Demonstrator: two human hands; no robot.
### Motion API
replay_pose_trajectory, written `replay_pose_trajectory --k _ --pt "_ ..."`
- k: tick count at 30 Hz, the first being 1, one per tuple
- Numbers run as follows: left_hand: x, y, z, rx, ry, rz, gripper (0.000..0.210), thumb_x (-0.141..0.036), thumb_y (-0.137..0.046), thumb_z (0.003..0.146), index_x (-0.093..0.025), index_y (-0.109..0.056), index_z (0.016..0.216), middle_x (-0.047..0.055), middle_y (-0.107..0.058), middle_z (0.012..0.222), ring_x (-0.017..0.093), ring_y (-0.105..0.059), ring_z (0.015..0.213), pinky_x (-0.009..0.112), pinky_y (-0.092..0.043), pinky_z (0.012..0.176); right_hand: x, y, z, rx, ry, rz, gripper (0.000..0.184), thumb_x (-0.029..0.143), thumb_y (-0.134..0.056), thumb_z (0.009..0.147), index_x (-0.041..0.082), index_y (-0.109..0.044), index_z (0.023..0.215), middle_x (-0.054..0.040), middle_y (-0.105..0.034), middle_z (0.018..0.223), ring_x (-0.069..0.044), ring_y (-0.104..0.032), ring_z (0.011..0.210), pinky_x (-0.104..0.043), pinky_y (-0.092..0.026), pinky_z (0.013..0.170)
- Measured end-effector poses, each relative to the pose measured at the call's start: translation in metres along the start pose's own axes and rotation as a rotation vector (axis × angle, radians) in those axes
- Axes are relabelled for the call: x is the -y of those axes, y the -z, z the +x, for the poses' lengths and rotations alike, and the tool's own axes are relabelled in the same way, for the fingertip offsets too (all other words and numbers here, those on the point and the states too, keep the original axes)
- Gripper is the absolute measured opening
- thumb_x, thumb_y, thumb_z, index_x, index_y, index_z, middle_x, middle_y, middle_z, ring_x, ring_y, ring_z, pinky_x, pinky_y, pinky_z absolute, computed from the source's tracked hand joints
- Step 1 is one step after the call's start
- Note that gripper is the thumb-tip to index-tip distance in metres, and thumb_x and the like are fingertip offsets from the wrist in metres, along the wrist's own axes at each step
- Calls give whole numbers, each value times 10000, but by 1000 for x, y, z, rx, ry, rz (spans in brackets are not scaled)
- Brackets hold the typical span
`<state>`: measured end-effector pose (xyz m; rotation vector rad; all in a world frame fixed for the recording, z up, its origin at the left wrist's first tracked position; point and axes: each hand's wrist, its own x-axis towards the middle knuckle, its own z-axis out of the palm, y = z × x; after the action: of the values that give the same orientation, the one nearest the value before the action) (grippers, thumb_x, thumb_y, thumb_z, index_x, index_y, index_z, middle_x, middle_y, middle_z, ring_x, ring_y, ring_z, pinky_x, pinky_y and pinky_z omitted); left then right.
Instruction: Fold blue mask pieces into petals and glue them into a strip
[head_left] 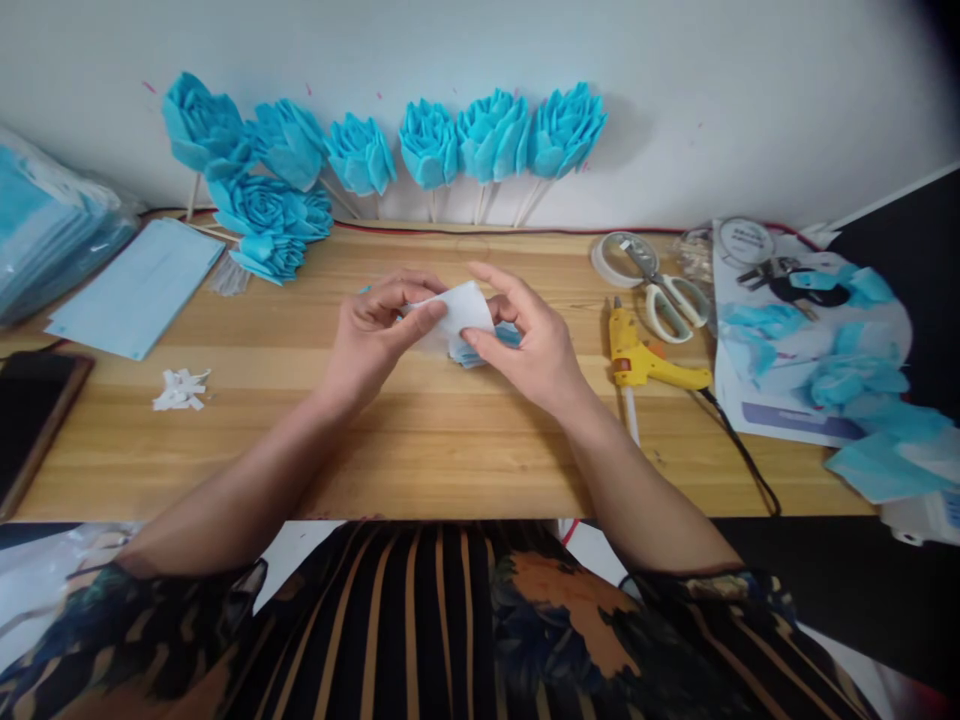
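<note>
A small pale piece of thin sheet (471, 303), white on the side facing me, is held up between my hands over the middle of the table. My left hand (367, 335) pinches its left side between thumb and fingers. At the right edge, the thumb of my right hand (536, 350) presses on the sheet with fingers bent behind it, while the index finger stretches out above. Just below lies a small stack of light blue pieces (471, 356), partly covered by the held sheet and my right hand.
Blue handmade flowers (491, 135) on sticks lean along the wall. To the right are a yellow glue gun (634, 360), scissors (671, 300), a tape roll (615, 262) and blue scraps (855, 380). At left are blue sheets (146, 285), white clippings (180, 390) and a phone (37, 420).
</note>
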<state>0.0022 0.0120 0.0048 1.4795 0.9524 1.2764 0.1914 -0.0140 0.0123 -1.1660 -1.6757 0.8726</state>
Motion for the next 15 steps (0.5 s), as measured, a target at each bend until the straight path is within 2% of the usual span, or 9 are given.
replay_pose_trajectory --k 4,6,11,13,15 --pt "9 3 3 -95 101 -122 292 -480 -784 804 -206 -701 746 6 -685 785 129 -605 704 252 -479 651 0 2 1 11 22 -50 575 173 -682 819 266 -576 1377 37 -697 801 -149 -621 703 -327 -546 777" --pt "10 4 4 -92 147 -164 312 -493 -784 800 -203 -689 739 -8 -646 700 109 -557 621 234 -452 594 -1 4 2 17 38 -38 548 215 -692 835 255 -584 1371 28 -702 816 -149 -625 717 -324 -543 787" --pt "1 2 1 35 187 -162 331 -503 -816 755 -188 -715 747 -5 -646 671 97 -523 569 220 -414 532 -7 13 2 -69 44 115 457 496 -561 964 258 -611 1351 -29 -727 992 -179 -669 904 -330 -540 811" --pt "-5 -1 -2 113 182 -111 336 -501 -826 737 -181 -724 740 4 -660 681 107 -537 584 226 -425 542 -7 15 2 -47 30 136 435 537 -538 969 256 -667 1275 -32 -736 1010 -180 -676 929 -329 -535 820" --pt "-9 -3 -3 184 166 -60 314 -476 -822 744 -176 -730 729 10 -663 681 112 -541 591 229 -422 543 -6 15 2 2 20 125 379 528 -577 948 242 -726 1148 -22 -743 941 -167 -675 853 -311 -526 772"
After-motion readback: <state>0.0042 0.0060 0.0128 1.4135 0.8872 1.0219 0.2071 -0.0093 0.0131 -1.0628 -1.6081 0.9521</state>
